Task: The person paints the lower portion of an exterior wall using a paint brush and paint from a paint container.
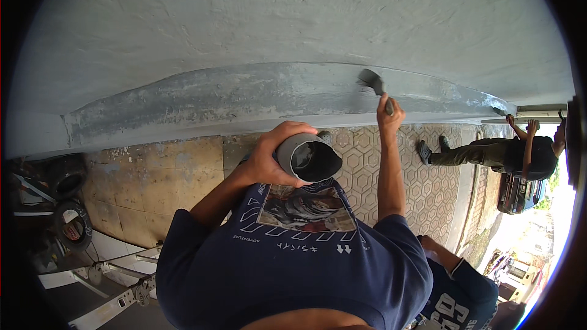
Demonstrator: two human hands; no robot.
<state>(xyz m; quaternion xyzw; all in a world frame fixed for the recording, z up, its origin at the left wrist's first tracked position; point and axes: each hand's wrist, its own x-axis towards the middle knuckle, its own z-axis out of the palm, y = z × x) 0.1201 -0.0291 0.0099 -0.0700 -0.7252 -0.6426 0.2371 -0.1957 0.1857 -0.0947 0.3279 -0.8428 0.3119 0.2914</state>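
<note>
My left hand is wrapped round a grey paint cup, held in front of my chest and tipped so its dark inside shows. Some grey paint seems to lie within. With my right hand I grip the handle of a paintbrush, its dark bristles slightly blurred against a long horizontal wall band. That band is patchy grey, with worn, lighter streaks toward the left and a smoother, more even grey near the brush.
At the right a person works on the same band with a brush. Another person is close at my lower right. An aluminium ladder and tyres are at the left. Hexagon-patterned paving lies below the wall.
</note>
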